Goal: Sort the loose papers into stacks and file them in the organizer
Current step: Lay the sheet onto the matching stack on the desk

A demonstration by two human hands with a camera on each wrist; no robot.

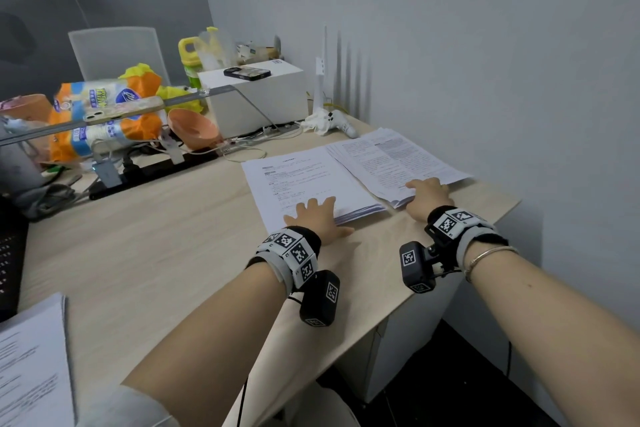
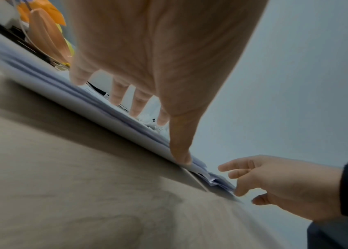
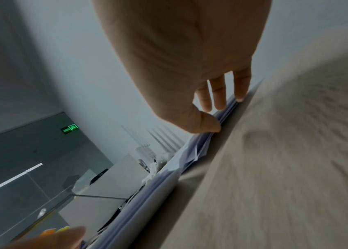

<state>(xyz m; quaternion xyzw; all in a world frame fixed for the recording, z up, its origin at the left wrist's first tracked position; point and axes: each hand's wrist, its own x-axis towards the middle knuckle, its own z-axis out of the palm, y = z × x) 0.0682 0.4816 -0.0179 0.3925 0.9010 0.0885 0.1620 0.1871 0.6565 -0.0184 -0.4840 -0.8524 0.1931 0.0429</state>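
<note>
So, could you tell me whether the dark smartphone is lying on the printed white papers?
No, the dark smartphone lies on the white box, behind the printed white papers.

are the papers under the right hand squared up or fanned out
Fanned out. The right-hand stack shows staggered sheet edges, and the right hand rests on its near corner, where the wrist view shows the layers splayed.

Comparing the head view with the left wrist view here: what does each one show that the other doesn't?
Only the head view shows the printed tops of the two paper stacks, the phone on the white box, and a third paper stack at the near left.

Only the left wrist view shows the left stack's layered edge side-on, with the left thumb at its near corner.

Both show the left hand flat on the left stack, the right hand at the right stack, and the desk.
</note>
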